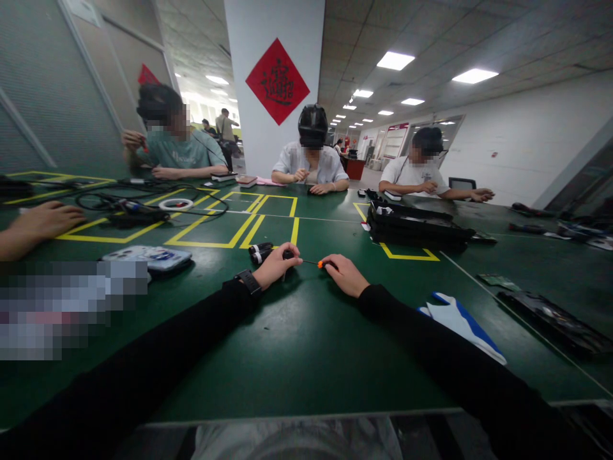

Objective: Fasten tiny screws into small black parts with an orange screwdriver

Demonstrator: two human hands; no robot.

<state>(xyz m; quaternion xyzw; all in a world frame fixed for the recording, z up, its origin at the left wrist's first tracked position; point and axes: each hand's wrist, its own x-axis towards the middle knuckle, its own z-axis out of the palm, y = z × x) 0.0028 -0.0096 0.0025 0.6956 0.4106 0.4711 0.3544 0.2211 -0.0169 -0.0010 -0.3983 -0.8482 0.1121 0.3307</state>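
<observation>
My right hand [345,275] is closed around a screwdriver [321,264] with an orange and black handle. Its thin shaft lies level and points left, towards my left hand [278,265]. The left fingers are closed on a small dark part [287,255], mostly hidden by the hand, so its kind cannot be made out. The shaft's tip reaches the left fingertips; whether it touches the dark part is unclear. Just beyond the left hand lies a black bundle with white bands [261,253] on the green table [297,358].
A phone [153,257] lies at left, near another person's hand [45,223]. Black cables [138,207] sprawl behind it. At right are stacked black cases [416,227], a blue-white glove [462,326] and an opened device [555,319]. Several people sit across the table.
</observation>
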